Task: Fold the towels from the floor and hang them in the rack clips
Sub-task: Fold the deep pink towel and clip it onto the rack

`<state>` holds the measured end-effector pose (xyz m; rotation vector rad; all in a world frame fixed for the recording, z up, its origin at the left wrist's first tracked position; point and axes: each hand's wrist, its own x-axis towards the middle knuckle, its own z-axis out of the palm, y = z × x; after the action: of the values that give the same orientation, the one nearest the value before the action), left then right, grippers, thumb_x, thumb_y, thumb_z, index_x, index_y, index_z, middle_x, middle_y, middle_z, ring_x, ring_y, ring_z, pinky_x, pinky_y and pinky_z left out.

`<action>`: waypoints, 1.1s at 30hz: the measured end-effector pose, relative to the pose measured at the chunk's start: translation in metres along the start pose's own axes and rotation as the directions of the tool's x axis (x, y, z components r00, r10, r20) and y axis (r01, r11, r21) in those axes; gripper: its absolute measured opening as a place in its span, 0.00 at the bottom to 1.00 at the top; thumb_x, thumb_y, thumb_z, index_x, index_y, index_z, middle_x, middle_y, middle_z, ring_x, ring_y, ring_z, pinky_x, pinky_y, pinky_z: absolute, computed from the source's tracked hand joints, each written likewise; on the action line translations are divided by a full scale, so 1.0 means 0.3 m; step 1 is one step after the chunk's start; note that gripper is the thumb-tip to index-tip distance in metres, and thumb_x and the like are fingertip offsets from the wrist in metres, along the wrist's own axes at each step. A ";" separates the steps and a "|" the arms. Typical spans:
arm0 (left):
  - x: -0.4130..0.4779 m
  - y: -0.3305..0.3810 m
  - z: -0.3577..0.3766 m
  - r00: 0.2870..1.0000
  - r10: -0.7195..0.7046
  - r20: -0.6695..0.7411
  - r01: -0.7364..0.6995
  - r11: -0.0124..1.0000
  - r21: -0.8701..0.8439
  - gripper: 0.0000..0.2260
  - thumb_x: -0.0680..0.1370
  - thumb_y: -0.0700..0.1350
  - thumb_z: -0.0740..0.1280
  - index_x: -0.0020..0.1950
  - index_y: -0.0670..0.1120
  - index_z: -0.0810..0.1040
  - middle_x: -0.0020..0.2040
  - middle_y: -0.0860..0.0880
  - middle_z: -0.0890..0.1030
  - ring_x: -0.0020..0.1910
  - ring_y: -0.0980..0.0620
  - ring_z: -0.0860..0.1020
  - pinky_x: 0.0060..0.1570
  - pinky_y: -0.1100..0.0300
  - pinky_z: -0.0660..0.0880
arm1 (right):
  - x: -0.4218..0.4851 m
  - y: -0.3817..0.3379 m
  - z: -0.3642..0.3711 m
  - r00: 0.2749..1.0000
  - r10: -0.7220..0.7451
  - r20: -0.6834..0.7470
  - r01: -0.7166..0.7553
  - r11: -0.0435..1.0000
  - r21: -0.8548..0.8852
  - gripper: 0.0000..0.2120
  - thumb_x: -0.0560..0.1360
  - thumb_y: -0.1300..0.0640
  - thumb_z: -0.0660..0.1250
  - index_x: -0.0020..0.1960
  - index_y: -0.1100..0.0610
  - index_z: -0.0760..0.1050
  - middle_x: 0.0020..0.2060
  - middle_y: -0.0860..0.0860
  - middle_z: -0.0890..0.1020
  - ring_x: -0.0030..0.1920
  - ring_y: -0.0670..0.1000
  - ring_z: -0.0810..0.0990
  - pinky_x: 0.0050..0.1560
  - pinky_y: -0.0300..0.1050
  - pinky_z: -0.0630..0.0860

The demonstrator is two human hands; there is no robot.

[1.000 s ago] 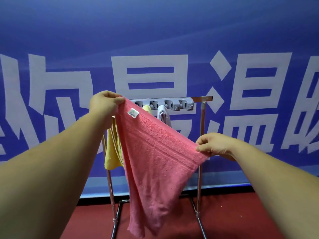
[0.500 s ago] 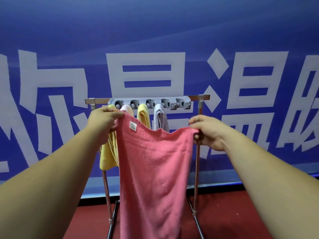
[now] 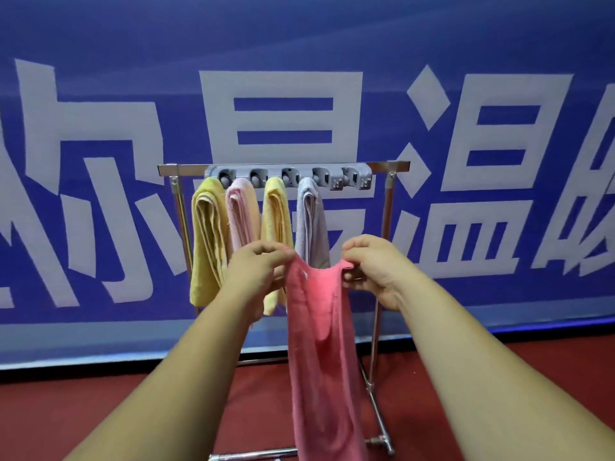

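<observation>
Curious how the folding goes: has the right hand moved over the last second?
Yes. The right hand moved left, from the rack's right post toward the grey towel and the left hand, bunching the pink towel.

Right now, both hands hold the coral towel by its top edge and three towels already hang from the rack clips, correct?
Four, not three: the head view shows a yellow towel, pale pink towel, second yellow towel and grey towel on the rack. The left hand and right hand do hold the coral towel by its top edge.

head view looks forward, slightly down, near the rack.
</observation>
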<state>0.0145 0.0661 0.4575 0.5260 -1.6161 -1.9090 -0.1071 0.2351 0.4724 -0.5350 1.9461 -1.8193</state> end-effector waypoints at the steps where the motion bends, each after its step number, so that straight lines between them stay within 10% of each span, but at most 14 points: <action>1: -0.016 -0.022 0.017 1.000 -0.006 0.008 0.006 1.000 -0.021 0.04 0.77 0.34 0.74 0.47 0.40 0.82 0.40 0.39 0.83 0.33 0.47 0.83 0.46 0.51 0.80 | -0.008 0.015 0.016 1.000 -0.003 0.008 0.003 1.000 -0.019 0.07 0.80 0.67 0.65 0.53 0.57 0.77 0.35 0.55 0.82 0.33 0.53 0.80 0.45 0.55 0.85; 13: -0.178 -0.172 0.086 0.999 0.018 -0.042 -0.021 0.998 -0.062 0.02 0.77 0.35 0.76 0.49 0.39 0.85 0.47 0.31 0.86 0.45 0.38 0.85 0.54 0.41 0.83 | -0.066 0.169 0.094 0.987 -0.163 0.009 0.161 0.960 -0.230 0.11 0.72 0.55 0.71 0.54 0.50 0.77 0.43 0.58 0.87 0.47 0.62 0.88 0.55 0.68 0.83; 33: -0.200 -0.218 0.065 0.975 0.191 -0.109 -0.158 0.953 0.260 0.03 0.77 0.43 0.77 0.44 0.50 0.89 0.39 0.52 0.88 0.43 0.49 0.88 0.51 0.43 0.85 | -0.109 0.193 0.107 0.964 -0.242 -0.112 0.220 0.958 -0.184 0.10 0.71 0.59 0.78 0.47 0.53 0.78 0.32 0.50 0.84 0.41 0.60 0.88 0.49 0.66 0.85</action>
<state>0.0361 0.1263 0.3932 0.5781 -1.7628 -1.5189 -0.0619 0.2300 0.4142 -0.7410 2.2247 -1.8800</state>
